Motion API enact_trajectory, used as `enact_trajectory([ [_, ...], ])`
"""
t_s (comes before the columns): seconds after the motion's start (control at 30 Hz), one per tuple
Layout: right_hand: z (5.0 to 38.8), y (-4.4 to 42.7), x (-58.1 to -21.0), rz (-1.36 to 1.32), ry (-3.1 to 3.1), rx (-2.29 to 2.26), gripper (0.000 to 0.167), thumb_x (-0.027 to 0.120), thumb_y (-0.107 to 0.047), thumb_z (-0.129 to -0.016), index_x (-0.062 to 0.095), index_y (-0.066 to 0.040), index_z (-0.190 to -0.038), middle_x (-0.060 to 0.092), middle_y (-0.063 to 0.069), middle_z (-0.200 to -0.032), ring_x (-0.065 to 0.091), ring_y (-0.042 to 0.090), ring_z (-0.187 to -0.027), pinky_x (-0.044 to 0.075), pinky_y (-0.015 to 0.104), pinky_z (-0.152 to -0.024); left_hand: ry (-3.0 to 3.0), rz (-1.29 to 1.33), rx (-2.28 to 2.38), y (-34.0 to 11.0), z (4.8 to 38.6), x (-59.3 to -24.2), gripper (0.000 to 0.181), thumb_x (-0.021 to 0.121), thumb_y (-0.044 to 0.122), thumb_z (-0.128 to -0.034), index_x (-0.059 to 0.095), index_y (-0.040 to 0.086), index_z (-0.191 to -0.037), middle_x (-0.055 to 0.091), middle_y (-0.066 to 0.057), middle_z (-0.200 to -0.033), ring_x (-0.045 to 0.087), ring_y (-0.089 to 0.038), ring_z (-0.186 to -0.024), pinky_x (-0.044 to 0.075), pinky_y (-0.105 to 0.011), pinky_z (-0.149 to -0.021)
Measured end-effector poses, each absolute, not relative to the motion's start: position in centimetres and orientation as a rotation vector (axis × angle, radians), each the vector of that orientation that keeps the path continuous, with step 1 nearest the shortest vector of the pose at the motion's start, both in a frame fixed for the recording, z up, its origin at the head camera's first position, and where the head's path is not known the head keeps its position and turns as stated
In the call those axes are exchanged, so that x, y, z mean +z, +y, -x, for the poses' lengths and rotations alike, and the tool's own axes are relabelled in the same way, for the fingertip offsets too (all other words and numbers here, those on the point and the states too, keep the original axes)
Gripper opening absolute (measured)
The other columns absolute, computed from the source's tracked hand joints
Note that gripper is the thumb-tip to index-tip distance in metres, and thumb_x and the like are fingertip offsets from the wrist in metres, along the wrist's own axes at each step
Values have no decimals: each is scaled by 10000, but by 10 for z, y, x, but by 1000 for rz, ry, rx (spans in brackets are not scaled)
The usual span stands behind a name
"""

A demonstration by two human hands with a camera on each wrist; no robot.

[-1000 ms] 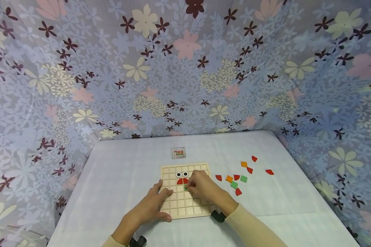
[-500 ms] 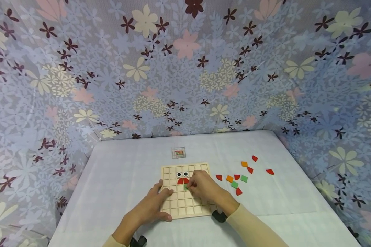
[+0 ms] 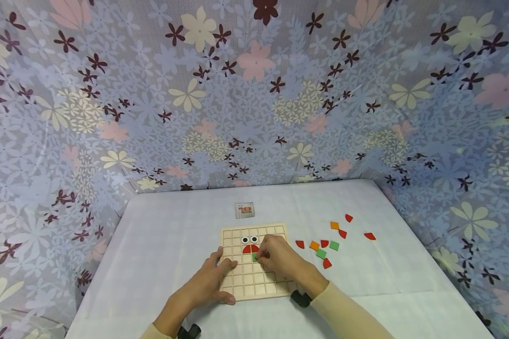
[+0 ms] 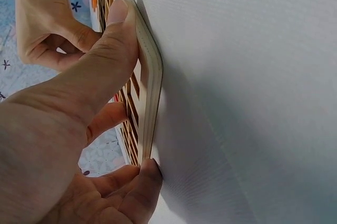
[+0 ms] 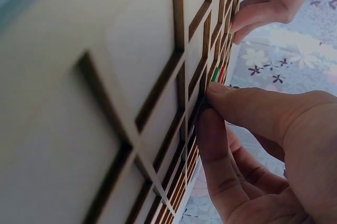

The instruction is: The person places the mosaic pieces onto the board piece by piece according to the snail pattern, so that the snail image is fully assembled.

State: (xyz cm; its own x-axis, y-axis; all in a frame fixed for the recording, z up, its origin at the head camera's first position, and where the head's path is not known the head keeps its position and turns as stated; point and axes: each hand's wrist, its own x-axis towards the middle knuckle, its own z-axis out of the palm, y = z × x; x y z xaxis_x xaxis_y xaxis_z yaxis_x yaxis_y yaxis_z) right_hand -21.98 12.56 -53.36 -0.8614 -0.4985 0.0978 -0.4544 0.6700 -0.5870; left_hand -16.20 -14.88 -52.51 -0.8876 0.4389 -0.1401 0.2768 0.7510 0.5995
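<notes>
A square wooden grid board point(image 3: 248, 285) lies on the white-covered table in the head view. Two round eye tiles point(image 3: 249, 239) and red quarter-circle tiles point(image 3: 250, 248) sit in its cells. Below the red tiles is a green square tile point(image 3: 255, 257), which my right hand point(image 3: 277, 254) pinches at its right side between thumb and forefinger; the fingers partly cover it. In the right wrist view this hand point(image 5: 247, 145) is close against the grid. My left hand point(image 3: 209, 280) holds the board's near-left corner; in the left wrist view its thumb point(image 4: 113, 45) presses the edge.
Loose red quarter-circle tiles point(image 3: 327, 263), orange square tiles point(image 3: 314, 245) and green square tiles point(image 3: 321, 253) lie right of the board. Behind the board is a small picture card point(image 3: 244, 210). A flowered cloth point(image 3: 254, 103) hangs behind the table point(image 3: 174, 226).
Slightly more of the green square tile shows beside the right fingertips. Both hands and the board otherwise stay where they were.
</notes>
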Motion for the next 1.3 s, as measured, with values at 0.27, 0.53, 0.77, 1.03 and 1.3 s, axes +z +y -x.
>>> enact_trajectory([
  [0.27,220,126,-535,834,2813,-938,58,917,3,-966,929,-51,-984,761,6,-981,669,84,-915,613,222,-783,2677,-570,843,-150,161,-529,912,1085,375,-761,679,129,-1540,308,-412,-1836,413,-670,-1654,502,-760,-1263],
  [0.53,222,126,-536,808,2790,-953,84,921,-2,-971,926,-85,-973,770,0,-993,661,71,-914,609,214,-775,2671,-580,859,-151,161,-527,918,1080,374,-763,673,121,-1547,298,-420,-1835,404,-685,-1650,499,-771,-1258],
  [0.77,221,128,-535,817,2803,-932,84,913,-24,-990,923,-106,-975,757,-15,-1009,642,55,-907,585,200,-764,2669,-564,858,-151,161,-527,926,1087,367,-759,672,125,-1552,292,-409,-1844,406,-679,-1652,505,-770,-1255],
  [1.03,220,154,-536,814,2838,-995,76,885,-24,-1013,913,-93,-1025,749,-1,-1015,687,73,-909,604,204,-769,2680,-560,853,-150,161,-527,923,1091,362,-757,674,124,-1545,295,-406,-1845,407,-671,-1658,498,-761,-1268],
  [1.3,222,190,-533,613,2933,-1005,148,878,-14,-1004,895,-28,-1151,768,47,-1064,658,90,-875,569,217,-729,2681,-571,857,-150,160,-527,926,1091,362,-757,671,119,-1546,279,-411,-1851,398,-676,-1662,499,-761,-1267],
])
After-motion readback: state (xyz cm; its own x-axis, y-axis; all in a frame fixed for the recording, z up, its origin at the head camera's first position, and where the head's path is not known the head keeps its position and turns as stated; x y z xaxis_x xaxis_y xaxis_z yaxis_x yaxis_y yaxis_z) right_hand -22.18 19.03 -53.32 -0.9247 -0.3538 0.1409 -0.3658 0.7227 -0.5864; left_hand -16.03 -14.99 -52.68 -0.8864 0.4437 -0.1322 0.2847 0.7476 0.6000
